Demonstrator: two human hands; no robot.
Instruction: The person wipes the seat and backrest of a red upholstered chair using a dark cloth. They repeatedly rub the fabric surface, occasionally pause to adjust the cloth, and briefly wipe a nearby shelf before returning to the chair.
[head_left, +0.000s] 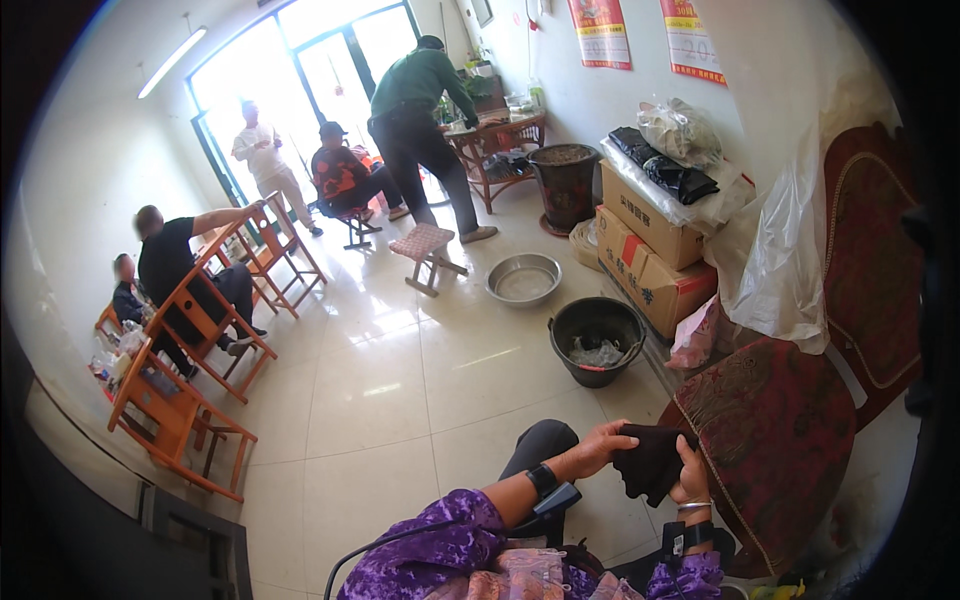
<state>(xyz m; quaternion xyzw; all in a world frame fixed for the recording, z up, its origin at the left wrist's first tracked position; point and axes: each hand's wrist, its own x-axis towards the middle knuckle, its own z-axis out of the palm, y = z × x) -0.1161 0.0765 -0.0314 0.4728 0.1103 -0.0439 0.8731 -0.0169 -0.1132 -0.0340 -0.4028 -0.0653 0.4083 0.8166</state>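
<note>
A dark brown piece of cloth (651, 463) is stretched out between my two hands above my lap. My left hand (601, 448) pinches its upper left edge, the thumb lying on top. At the right side my right hand (690, 477) grips the cloth with its thumb raised along the edge. The lower edge hangs loose and looks uneven. Black straps with small devices circle both wrists, and a silver bangle (694, 505) sits on the right one. Pink patterned fabric (517, 574) lies across my lap.
A black bucket (598, 341) holding clear plastic stands ahead, with a metal basin (523, 279) beyond it. To the right are stacked cardboard boxes (652, 262) and a red patterned chair seat (772, 427). Beyond are a folding stool (422, 251), wooden chairs (180, 412) and several people.
</note>
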